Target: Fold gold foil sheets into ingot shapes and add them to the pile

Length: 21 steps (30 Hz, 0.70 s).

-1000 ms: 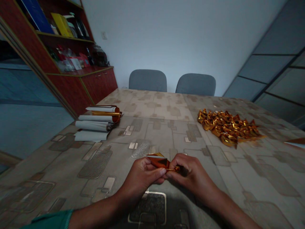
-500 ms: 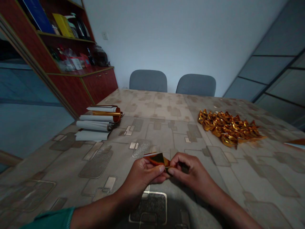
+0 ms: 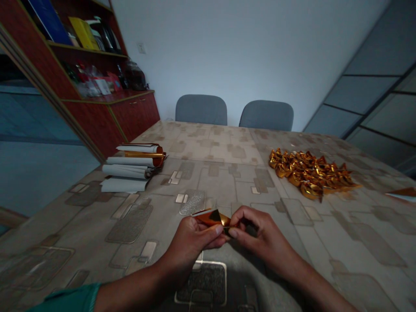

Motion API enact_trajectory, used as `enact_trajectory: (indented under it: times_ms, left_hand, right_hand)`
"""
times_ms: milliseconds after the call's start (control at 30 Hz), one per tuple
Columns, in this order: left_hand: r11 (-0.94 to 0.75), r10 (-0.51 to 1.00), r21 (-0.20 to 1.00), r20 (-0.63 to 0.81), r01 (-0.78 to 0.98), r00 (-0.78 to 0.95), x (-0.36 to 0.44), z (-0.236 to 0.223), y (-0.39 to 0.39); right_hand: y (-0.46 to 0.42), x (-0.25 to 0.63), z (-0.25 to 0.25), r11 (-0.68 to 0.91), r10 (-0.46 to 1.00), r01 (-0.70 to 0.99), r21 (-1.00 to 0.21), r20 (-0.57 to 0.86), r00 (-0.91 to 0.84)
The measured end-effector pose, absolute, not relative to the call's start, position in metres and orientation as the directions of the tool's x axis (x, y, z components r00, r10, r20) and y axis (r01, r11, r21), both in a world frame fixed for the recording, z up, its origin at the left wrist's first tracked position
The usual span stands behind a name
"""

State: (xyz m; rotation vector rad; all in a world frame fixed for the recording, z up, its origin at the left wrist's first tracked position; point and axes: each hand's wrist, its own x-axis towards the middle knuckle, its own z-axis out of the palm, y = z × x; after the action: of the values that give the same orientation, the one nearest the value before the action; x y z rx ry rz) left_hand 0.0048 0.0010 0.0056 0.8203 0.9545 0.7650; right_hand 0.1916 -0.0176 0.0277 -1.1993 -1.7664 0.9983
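A piece of gold foil paper (image 3: 212, 216), partly folded with a pointed flap, is held between my two hands above the table. My left hand (image 3: 198, 236) grips its left part, thumb on top and fingers underneath. On the right end, my right hand (image 3: 256, 229) pinches the foil between thumb and forefinger. The fingers cover much of the lower edge of the fold. Farther off to the right lies a cluster of folded gold foil pieces (image 3: 308, 171), shaped like small ingots.
Rolled and stacked sheets of foil paper (image 3: 130, 167) lie at the table's left side. Another foil piece (image 3: 403, 193) rests at the far right edge. A patterned cloth covers the table (image 3: 208, 173). Two grey chairs (image 3: 201, 109) stand behind it, and a red cabinet (image 3: 133, 112) is at the back left.
The raised flap of the foil paper has tilted lower and more of its shiny inner side shows. Both hands keep their hold, nearly in place. The view has shifted slightly.
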Motion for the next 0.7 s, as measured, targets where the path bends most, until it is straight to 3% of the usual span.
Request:
enact_trajectory:
  times_ms: [233, 700]
  left_hand:
    - [0.470, 0.839, 0.864, -0.374, -0.180, 0.395, 0.0045, 0.0026, -0.0008]
    - [0.425, 0.856, 0.892, -0.340, -0.155, 0.390, 0.0031, 0.0038, 0.0032]
  right_hand:
    - [-0.0159, 0.1934, 0.0237, 0.296, 0.939, 0.443, -0.846, 0.171, -0.299]
    - [-0.0183, 0.2006, 0.0297, 0.388, 0.885, 0.427, -0.817, 0.202, -0.419]
